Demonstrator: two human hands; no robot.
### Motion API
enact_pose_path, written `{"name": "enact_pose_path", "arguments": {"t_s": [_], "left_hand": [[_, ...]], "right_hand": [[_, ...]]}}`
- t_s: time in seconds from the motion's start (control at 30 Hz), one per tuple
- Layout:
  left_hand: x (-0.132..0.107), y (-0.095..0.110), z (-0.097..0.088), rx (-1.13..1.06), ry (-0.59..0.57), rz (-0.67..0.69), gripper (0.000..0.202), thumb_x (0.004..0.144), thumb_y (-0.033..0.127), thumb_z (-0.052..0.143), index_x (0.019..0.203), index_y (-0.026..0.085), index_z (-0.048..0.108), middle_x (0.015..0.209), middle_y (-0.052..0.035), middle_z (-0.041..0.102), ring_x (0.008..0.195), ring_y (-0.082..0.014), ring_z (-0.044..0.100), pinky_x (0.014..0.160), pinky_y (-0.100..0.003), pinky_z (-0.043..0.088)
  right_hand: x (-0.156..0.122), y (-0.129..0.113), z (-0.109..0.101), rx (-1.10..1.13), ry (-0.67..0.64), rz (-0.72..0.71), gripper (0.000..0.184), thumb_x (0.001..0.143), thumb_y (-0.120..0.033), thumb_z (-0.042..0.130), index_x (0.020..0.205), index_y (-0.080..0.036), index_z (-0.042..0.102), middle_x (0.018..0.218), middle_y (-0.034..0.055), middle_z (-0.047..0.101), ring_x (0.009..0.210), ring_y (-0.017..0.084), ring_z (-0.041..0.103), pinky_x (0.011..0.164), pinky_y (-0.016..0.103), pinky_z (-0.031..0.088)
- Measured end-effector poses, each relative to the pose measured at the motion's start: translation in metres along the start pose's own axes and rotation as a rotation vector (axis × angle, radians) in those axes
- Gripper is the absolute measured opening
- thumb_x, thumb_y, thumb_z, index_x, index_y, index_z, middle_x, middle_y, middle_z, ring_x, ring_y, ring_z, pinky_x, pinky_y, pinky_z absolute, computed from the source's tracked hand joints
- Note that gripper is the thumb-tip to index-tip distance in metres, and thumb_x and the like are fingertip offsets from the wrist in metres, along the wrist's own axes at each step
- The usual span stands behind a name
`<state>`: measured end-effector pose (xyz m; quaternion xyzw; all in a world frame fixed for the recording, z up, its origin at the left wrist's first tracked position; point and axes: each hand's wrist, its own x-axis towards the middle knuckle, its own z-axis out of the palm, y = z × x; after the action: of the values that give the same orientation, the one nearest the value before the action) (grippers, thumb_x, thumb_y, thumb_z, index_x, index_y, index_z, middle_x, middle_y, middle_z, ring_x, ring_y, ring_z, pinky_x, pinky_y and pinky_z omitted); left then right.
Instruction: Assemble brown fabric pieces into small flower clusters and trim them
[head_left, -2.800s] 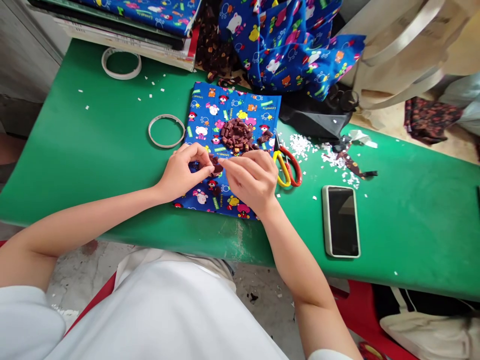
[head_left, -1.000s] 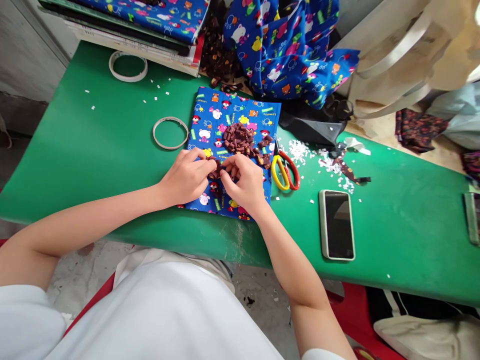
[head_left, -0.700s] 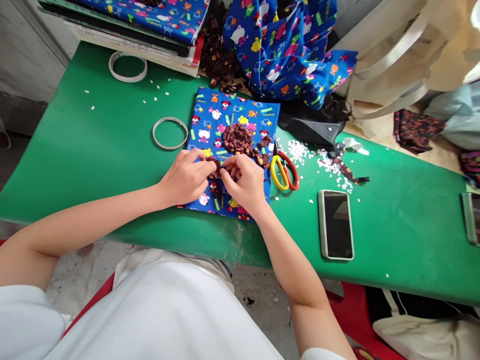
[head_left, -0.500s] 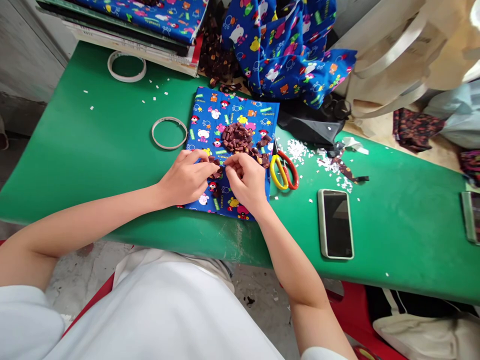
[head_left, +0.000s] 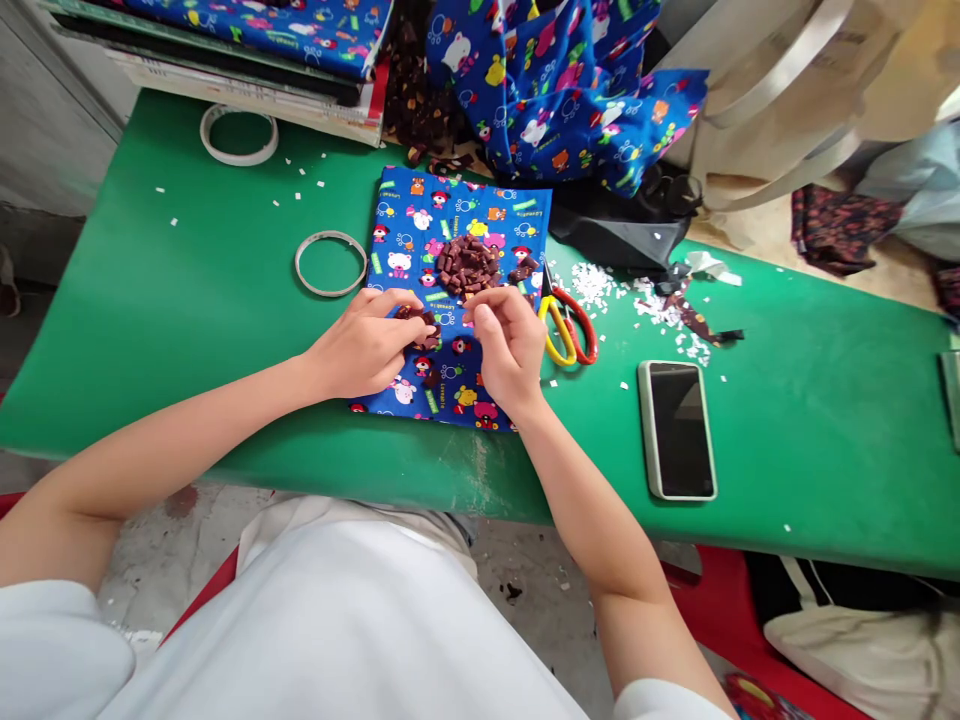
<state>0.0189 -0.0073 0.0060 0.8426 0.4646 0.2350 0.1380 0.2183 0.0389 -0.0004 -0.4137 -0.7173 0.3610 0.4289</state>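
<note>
On a folded blue cloth with cartoon animal prints lie small dark-brown pieces, perhaps cut fabric bits. They form a round pile, a smaller heap at the left and a few at the right edge. My left hand rests over the smaller heap, its index finger and thumb bent together around it; what the tips pinch is too small to name. My right hand hovers just below the round pile, fingers curled and thumb apart from the index finger. Scissors with yellow and red handles lie beside the cloth.
On the green table are two tape rings, a phone and white paper scraps. Behind stand stacked books under printed cloth, a bunched blue cloth and a black bag.
My right hand has moved right, away from my left fingertips, and its thumb and index finger have parted. My left hand stays by the smaller heap. The view has shifted slightly.
</note>
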Motion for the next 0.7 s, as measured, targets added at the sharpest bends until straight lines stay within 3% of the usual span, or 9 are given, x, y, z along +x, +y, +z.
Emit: {"name": "enact_pose_path", "arguments": {"t_s": [0.17,0.37,0.5,0.6,0.7], "left_hand": [[-0.001,-0.005,-0.001,0.021,0.077,-0.025,0.034,0.082,0.014,0.042,0.107,0.017,0.065,0.110,-0.0121,0.068,0.118,-0.0269,0.058,0.094,-0.045,0.039],[0.001,-0.011,-0.007,0.087,-0.077,0.113,0.028,0.083,0.016,0.046,0.105,0.021,0.063,0.097,-0.0078,0.072,0.121,-0.0269,0.056,0.096,-0.043,0.037],[0.003,-0.010,-0.011,0.096,-0.123,0.127,0.027,0.086,0.017,0.045,0.107,0.024,0.060,0.103,-0.0045,0.071,0.122,-0.0255,0.056,0.098,-0.043,0.035],[0.005,-0.008,-0.018,0.127,-0.075,0.062,0.031,0.085,0.014,0.044,0.111,0.023,0.056,0.113,-0.0060,0.067,0.122,-0.0265,0.054,0.099,-0.044,0.035],[0.004,-0.010,-0.024,0.212,0.073,-0.132,0.032,0.081,0.011,0.044,0.111,0.018,0.055,0.117,-0.0132,0.062,0.122,-0.0341,0.052,0.096,-0.051,0.036]], "right_hand": [[0.005,0.008,-0.020,-0.066,0.169,-0.039,0.030,0.096,-0.049,0.039,0.090,-0.024,0.055,0.074,0.0011,0.056,0.063,0.014,0.055,0.056,0.029,0.043],[0.015,0.016,-0.054,-0.351,0.253,-0.040,0.037,0.099,-0.051,0.029,0.094,-0.024,0.054,0.077,0.0031,0.058,0.070,0.017,0.061,0.063,0.033,0.046],[0.022,0.019,-0.071,-0.566,0.250,0.047,0.033,0.096,-0.048,0.037,0.088,-0.022,0.055,0.079,0.0051,0.061,0.072,0.019,0.060,0.068,0.037,0.045],[0.024,0.028,-0.078,-0.749,0.216,0.145,0.029,0.092,-0.048,0.046,0.083,-0.021,0.051,0.077,0.0066,0.059,0.078,0.023,0.058,0.074,0.042,0.044],[0.021,0.040,-0.082,-0.810,0.153,0.288,0.031,0.090,-0.052,0.050,0.081,-0.022,0.047,0.072,0.0060,0.055,0.079,0.026,0.057,0.076,0.045,0.043]]}}
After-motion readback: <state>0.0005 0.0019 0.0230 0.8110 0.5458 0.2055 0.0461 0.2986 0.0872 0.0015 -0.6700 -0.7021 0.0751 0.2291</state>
